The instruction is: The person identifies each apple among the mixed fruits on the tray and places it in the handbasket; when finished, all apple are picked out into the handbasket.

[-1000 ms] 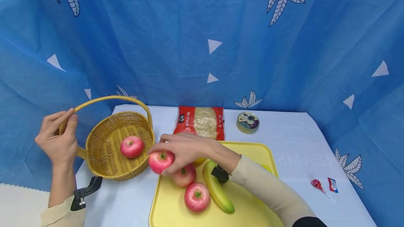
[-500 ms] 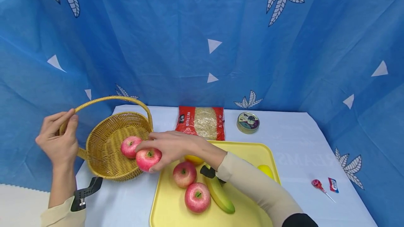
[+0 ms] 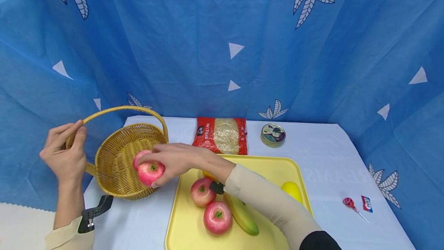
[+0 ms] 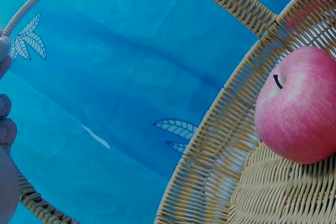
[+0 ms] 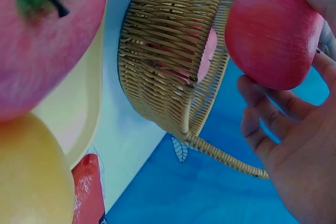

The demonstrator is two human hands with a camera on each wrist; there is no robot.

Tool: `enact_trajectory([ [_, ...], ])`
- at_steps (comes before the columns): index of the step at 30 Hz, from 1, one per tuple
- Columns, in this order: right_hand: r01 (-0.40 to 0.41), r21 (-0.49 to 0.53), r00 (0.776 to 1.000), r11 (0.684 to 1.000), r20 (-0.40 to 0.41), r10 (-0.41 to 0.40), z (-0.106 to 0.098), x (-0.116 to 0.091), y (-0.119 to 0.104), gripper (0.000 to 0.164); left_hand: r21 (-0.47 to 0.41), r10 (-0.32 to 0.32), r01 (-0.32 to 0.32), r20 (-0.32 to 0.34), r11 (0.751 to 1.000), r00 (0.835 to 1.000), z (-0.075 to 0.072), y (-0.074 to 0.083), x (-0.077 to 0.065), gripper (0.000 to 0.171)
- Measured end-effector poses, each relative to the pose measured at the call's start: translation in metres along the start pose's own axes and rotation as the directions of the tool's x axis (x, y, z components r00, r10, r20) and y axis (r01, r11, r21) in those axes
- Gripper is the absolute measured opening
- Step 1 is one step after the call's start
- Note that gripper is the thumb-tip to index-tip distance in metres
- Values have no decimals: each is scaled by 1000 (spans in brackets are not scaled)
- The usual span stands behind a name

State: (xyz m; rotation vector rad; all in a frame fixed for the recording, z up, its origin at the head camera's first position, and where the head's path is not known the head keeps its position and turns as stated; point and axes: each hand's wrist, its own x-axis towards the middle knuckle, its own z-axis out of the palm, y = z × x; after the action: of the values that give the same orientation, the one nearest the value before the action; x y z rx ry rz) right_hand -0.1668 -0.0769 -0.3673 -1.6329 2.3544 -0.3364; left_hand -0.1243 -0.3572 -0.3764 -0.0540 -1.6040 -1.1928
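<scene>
My left hand [image 3: 66,151] grips the handle of a yellow wicker basket [image 3: 114,165] that stands on the left of the table. Between the thumb and fingers of my right hand [image 3: 175,160] is a red apple [image 3: 151,173], held above the basket's right rim. The right wrist view shows this held apple [image 5: 273,35] beyond the basket's woven side. Another apple [image 4: 302,106] lies inside the basket; in the head view the right hand and held apple partly cover it.
A yellow tray [image 3: 277,162] carries two apples [image 3: 217,218], a banana [image 3: 244,219] and yellow fruit [image 3: 292,191]. Behind it lie a red food packet [image 3: 222,136] and a round tin [image 3: 273,135]. A lollipop [image 3: 349,203] and a small packet [image 3: 366,204] lie at right.
My right hand has carried the apple leftward from over the tray's edge to over the basket's rim. The left hand and the basket have stayed in place.
</scene>
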Motion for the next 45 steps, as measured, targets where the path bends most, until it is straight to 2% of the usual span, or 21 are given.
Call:
enact_trajectory([
  [6,-10,-21,1000,1000,8,10,4,13,-1,74,-2,-3,3,2,1000,1000,0,2,0,16],
  [18,-56,6,998,998,22,55,12,33,0,73,-5,1,-1,1,1000,1000,-2,1,0,16],
  [28,-90,1,994,996,61,89,18,45,5,73,-15,5,-5,2,1000,1000,-1,1,0,16],
  [41,-89,33,992,995,90,86,21,53,3,71,-14,7,-6,6,1000,1000,1,6,2,15],
  [45,-91,-12,989,996,114,92,28,56,4,70,-23,8,-8,5,1000,1000,1,6,1,15],
])
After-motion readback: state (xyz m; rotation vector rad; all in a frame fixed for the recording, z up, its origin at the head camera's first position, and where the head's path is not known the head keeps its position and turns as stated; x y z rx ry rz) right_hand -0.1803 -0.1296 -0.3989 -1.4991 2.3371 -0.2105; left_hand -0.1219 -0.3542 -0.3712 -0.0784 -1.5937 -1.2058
